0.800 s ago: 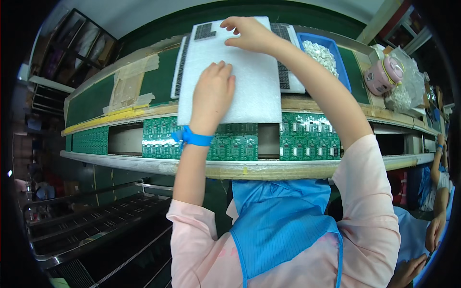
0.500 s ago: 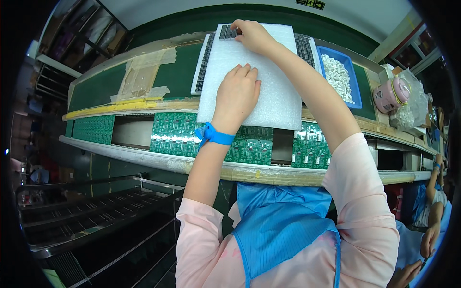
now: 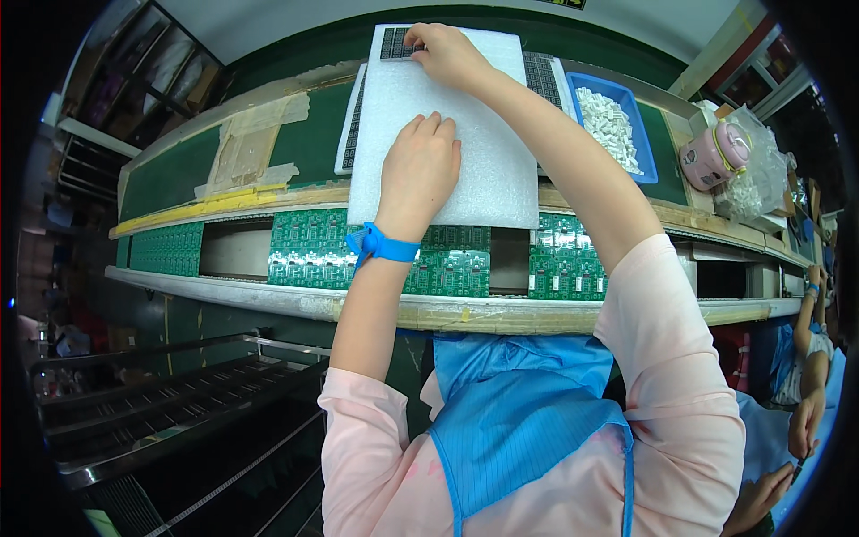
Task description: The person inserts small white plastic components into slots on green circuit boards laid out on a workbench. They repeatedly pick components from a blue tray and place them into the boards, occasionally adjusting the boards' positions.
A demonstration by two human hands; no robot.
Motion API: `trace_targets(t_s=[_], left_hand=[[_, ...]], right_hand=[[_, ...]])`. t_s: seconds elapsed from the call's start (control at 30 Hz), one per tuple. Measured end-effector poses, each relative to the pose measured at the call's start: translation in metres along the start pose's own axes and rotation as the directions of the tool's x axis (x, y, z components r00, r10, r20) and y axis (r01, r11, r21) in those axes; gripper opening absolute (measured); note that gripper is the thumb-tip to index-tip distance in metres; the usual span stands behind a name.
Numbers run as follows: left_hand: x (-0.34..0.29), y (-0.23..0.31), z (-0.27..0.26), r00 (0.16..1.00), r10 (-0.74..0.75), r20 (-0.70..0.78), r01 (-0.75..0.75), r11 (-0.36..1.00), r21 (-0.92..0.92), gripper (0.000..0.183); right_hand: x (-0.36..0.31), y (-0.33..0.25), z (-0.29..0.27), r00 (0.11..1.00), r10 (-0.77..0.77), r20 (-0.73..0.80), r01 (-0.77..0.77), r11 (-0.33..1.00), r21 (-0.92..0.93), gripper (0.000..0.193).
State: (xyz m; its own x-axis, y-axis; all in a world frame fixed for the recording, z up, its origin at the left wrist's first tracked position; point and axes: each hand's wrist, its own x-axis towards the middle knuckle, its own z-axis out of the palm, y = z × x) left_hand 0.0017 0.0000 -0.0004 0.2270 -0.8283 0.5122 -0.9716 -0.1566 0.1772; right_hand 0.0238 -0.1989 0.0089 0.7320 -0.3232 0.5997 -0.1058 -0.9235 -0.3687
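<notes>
A white foam sheet (image 3: 488, 170) lies on top of a stack on the bench. At its far left corner is a block of small black digit display modules (image 3: 394, 43). My right hand (image 3: 449, 59) reaches to this block, its thumb and fingers bent around the modules at the right end; the fingertips are partly hidden. Nearer me, my left hand (image 3: 419, 168) lies flat on the foam with fingers stretched forward and holds nothing. A blue band (image 3: 386, 246) is around my left wrist. More black display modules (image 3: 542, 79) show beneath the sheet's right side.
Green circuit boards (image 3: 309, 246) lie in a track along the bench's near side. A blue tray (image 3: 642, 148) of white parts stands right of the foam, with a pink lidded container (image 3: 716, 159) beyond. A metal rack (image 3: 179, 394) is at lower left. A co-worker's hands (image 3: 787, 456) show at right.
The whole view has shifted slightly, so the bench and hands appear further left and higher. Both hands keep about the same places on the foam sheet and at the display modules.
</notes>
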Motion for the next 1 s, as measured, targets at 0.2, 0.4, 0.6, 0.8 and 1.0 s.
trace_targets(t_s=[0.2,0.4,0.6,0.8,1.0], left_hand=[[0.003,-0.001,-0.008,0.997,-0.016,0.081,0.016,1.000,0.002,0.028],[0.036,-0.004,-0.029,0.949,0.006,0.316,0.037,0.991,-0.129,0.032],[0.085,-0.072,-0.028,0.970,-0.181,0.164,0.188,0.982,-0.028,0.043],[0.124,-0.101,0.037,0.895,-0.430,0.118,0.402,0.893,0.202,0.051],[0.120,-0.081,0.069,0.898,-0.433,-0.074,0.427,0.819,0.383,0.050]], right_hand=[[-0.002,0.000,-0.001,0.998,0.034,-0.059,-0.026,0.992,0.124,0.016],[0.013,0.040,-0.028,0.949,0.256,-0.181,-0.172,0.908,0.382,0.025],[-0.074,-0.025,-0.136,0.966,0.257,0.017,-0.241,0.882,0.404,0.018],[-0.210,-0.022,-0.200,0.935,0.296,0.194,-0.347,0.874,0.339,0.027],[-0.297,-0.021,-0.207,0.901,0.356,0.248,-0.380,0.923,0.055,0.029]])
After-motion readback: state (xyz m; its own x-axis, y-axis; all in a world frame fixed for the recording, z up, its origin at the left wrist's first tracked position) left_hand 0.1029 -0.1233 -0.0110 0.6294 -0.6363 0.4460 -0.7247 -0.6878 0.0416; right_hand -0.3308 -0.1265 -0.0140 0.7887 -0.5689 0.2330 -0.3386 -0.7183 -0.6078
